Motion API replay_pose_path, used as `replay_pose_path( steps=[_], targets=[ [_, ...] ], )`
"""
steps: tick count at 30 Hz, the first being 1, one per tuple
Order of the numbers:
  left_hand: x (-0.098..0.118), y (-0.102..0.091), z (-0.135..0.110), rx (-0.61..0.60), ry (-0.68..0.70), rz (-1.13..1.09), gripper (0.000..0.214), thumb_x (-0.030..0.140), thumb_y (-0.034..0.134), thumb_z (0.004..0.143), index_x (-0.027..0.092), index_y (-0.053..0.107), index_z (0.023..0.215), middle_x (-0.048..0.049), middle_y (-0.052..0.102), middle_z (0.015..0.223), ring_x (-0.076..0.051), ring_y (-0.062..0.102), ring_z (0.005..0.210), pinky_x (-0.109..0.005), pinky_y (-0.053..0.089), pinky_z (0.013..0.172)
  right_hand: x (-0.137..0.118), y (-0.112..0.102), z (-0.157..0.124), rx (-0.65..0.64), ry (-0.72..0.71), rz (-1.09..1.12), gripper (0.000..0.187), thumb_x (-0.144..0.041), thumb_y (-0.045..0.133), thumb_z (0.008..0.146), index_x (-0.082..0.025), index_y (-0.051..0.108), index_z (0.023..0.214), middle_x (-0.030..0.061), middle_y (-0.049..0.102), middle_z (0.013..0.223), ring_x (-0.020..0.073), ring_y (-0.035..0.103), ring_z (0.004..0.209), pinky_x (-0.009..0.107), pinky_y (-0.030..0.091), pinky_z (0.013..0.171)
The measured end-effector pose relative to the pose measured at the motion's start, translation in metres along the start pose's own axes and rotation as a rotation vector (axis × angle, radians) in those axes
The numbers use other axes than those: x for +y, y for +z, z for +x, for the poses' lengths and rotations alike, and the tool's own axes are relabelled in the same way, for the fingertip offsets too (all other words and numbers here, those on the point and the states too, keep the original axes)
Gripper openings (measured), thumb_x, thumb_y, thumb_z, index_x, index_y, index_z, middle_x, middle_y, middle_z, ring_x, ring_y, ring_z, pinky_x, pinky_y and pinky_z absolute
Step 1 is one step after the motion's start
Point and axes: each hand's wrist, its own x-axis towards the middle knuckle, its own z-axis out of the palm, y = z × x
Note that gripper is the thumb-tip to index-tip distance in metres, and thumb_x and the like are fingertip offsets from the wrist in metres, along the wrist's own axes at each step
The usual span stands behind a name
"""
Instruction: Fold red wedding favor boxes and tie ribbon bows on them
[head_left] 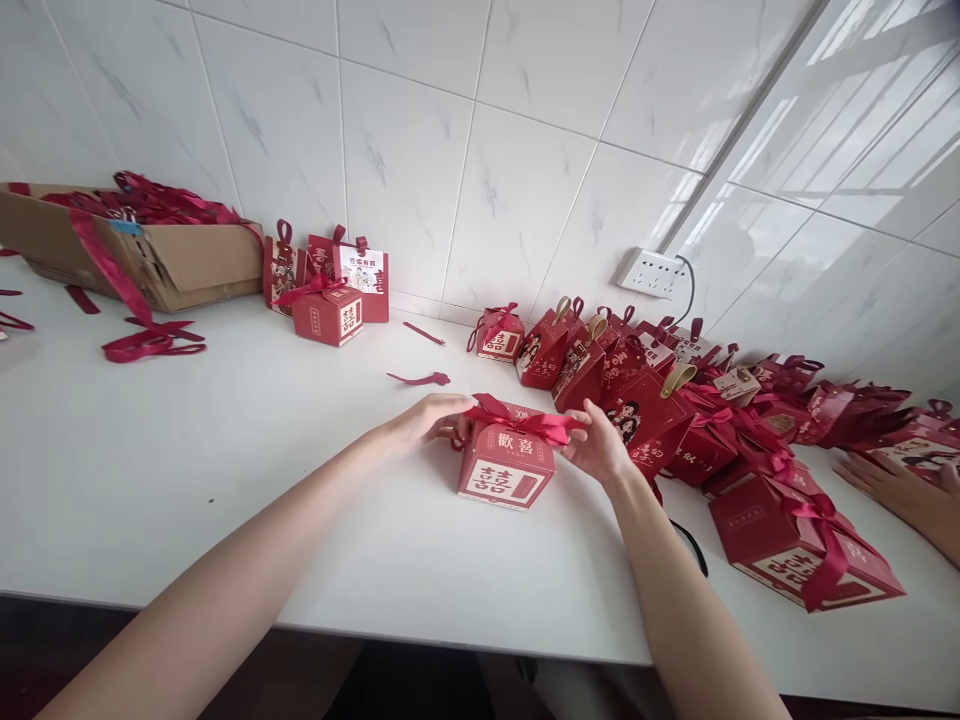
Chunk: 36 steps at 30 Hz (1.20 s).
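In front of me on the white table stands a red gift box (508, 470) with gold characters and a pale printed panel. A red ribbon (517, 421) is tied in a bow across its top. My left hand (435, 418) is at the box's left side, its fingers closed at the left end of the ribbon. On the other side my right hand (596, 440) pinches the ribbon's right end between thumb and fingers. Parts of the left fingers are hidden behind the box and bow.
A cardboard box (202, 262) full of red ribbons stands at the back left, near a bowed red box (328, 315). Many red gift boxes (652, 415) crowd the right side. Another person's hand (900, 490) rests at far right. A power strip (657, 273) hangs on the wall.
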Motion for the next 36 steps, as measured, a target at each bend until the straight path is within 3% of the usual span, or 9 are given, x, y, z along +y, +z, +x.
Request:
replay_pose_path(
  steps=[5,9,15,17,21,24,28,32,36],
  targets=[
    [0.008,0.008,-0.007,-0.082,0.016,0.153,0.056,0.047,0.071,0.065,0.020,0.051,0.110,-0.0080,0.059,0.112,-0.021,0.057,0.099,-0.031,0.044,0.077,-0.006,0.017,0.004,0.173,-0.038,-0.048,0.028,-0.046,0.062,0.070,-0.021,0.068,0.082,0.0034,0.066,0.086,0.0176,0.060,0.081,0.028,0.049,0.072],
    [0.005,0.014,-0.007,-0.070,0.105,0.303,0.061,0.040,0.075,0.063,0.020,0.050,0.115,-0.0098,0.056,0.121,-0.025,0.055,0.107,-0.034,0.046,0.082,-0.004,0.030,0.000,0.080,0.061,-0.203,0.033,-0.039,0.061,0.076,-0.018,0.067,0.100,0.0073,0.067,0.105,0.0230,0.060,0.098,0.033,0.046,0.084],
    [0.000,0.007,0.001,0.399,0.170,0.477,0.040,0.039,0.063,0.073,0.018,0.054,0.107,-0.0095,0.052,0.127,-0.026,0.048,0.119,-0.037,0.041,0.094,-0.006,0.018,-0.002,0.065,0.063,-0.258,0.036,-0.041,0.065,0.074,-0.021,0.063,0.103,0.0056,0.066,0.093,0.0173,0.061,0.080,0.030,0.048,0.071],
    [0.003,0.006,-0.001,0.459,0.160,0.474,0.034,0.040,0.058,0.077,0.017,0.056,0.103,-0.0093,0.055,0.124,-0.025,0.049,0.117,-0.038,0.039,0.096,-0.006,0.017,-0.001,0.084,-0.001,-0.301,0.038,-0.042,0.065,0.075,-0.022,0.060,0.108,0.0062,0.064,0.101,0.0179,0.060,0.088,0.031,0.048,0.077],
    [0.011,0.010,-0.008,0.182,0.130,0.361,0.047,0.048,0.060,0.075,0.018,0.054,0.112,-0.0097,0.054,0.127,-0.026,0.048,0.119,-0.041,0.037,0.099,-0.006,0.022,-0.001,-0.005,-0.044,-0.340,0.048,-0.042,0.068,0.074,-0.025,0.054,0.117,0.0084,0.054,0.125,0.0208,0.055,0.107,0.036,0.044,0.090],
    [0.011,0.014,-0.011,0.018,0.100,0.242,0.066,0.046,0.066,0.072,0.021,0.042,0.128,-0.0102,0.044,0.138,-0.027,0.039,0.128,-0.040,0.035,0.102,-0.007,0.024,-0.002,0.030,-0.047,-0.472,0.065,-0.050,0.071,0.068,-0.023,0.049,0.122,0.0113,0.055,0.120,0.0225,0.057,0.103,0.038,0.046,0.085],
    [0.009,0.017,-0.011,0.006,-0.004,0.087,0.078,0.046,0.067,0.070,0.019,0.032,0.134,-0.0135,0.049,0.133,-0.029,0.047,0.122,-0.041,0.038,0.097,-0.008,0.028,-0.006,-0.036,-0.003,-0.612,0.095,-0.056,0.077,0.054,-0.021,0.037,0.133,0.0124,0.057,0.112,0.0245,0.058,0.097,0.039,0.049,0.081],
    [0.011,0.018,-0.010,0.005,0.050,0.130,0.059,0.042,0.068,0.069,0.014,0.051,0.118,-0.0124,0.059,0.120,-0.030,0.053,0.114,-0.040,0.040,0.093,-0.007,0.032,-0.010,-0.189,0.003,-0.676,0.103,-0.044,0.083,0.051,-0.025,0.031,0.138,0.0125,0.049,0.128,0.0273,0.050,0.114,0.041,0.044,0.094],
    [0.013,0.017,-0.011,-0.045,0.035,0.135,0.055,0.043,0.066,0.070,0.015,0.053,0.116,-0.0108,0.059,0.121,-0.029,0.052,0.114,-0.039,0.041,0.092,-0.004,0.031,-0.011,-0.250,0.018,-0.711,0.105,-0.034,0.083,0.054,-0.027,0.025,0.141,0.0116,0.047,0.132,0.0285,0.048,0.118,0.041,0.045,0.093]
  ],
)
